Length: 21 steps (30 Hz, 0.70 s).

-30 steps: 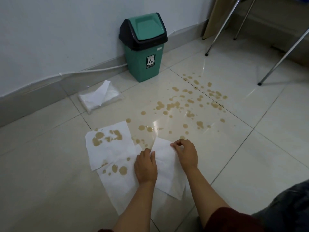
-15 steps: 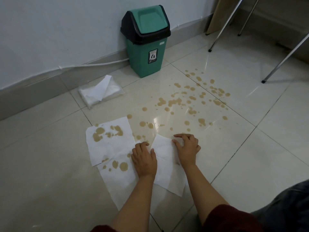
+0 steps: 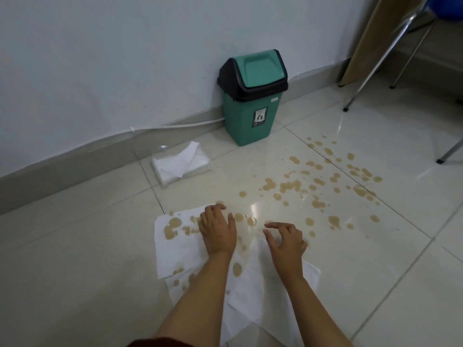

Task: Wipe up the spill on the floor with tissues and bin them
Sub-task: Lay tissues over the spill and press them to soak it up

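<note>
Brown droplets of the spill [image 3: 323,181] are scattered over the glossy floor tiles ahead and to the right. Three white tissues lie flat in front of me: a stained one [image 3: 175,241] at the left, a spotted one [image 3: 198,284] under my forearms, and a cleaner one [image 3: 253,296] at the right. My left hand [image 3: 218,231] rests palm down on the stained tissue's right edge. My right hand [image 3: 285,240] hovers with fingers spread over the far end of the right tissue. A green bin [image 3: 250,98] with a swing lid stands against the wall.
A clear pack of white tissues [image 3: 181,164] lies near the skirting, left of the bin. A white cable [image 3: 175,125] runs along the wall base. Metal chair legs [image 3: 380,58] stand at the upper right, and another leg [image 3: 451,151] at the right edge.
Both hands slid forward off the right tissue: the left onto the stained tissue at the left, the right lifted with fingers spread. The view tilted up, showing more wall.
</note>
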{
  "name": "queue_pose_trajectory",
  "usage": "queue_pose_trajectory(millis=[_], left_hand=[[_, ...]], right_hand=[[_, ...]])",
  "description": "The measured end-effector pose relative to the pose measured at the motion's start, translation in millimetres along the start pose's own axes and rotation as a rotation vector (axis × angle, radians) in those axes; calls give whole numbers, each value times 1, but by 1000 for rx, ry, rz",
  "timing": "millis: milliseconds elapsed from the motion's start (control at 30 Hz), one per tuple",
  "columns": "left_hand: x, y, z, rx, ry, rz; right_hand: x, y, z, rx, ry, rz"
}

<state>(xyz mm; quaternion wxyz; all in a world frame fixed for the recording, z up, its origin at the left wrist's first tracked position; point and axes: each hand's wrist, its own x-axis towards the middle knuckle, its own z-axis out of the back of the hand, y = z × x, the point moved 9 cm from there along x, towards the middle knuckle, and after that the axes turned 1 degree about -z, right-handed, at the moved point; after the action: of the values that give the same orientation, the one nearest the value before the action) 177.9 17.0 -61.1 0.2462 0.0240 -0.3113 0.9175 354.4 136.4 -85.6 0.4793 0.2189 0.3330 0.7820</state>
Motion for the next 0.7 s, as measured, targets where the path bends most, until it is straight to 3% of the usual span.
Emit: queue_pose_trajectory(millis=[133,267,467,700], left_hand=[[78,19,37,56,-62,2],[149,40,71,-40,-116,87],[213,46,49,-12,132,13],[239,56,18,168,226,18]], right_hand=[[10,22,-16,1,40,75],[22,37,-36,0,96,124],[39,59,-69,-39,164,208],[63,94,-104,-24,227,337]])
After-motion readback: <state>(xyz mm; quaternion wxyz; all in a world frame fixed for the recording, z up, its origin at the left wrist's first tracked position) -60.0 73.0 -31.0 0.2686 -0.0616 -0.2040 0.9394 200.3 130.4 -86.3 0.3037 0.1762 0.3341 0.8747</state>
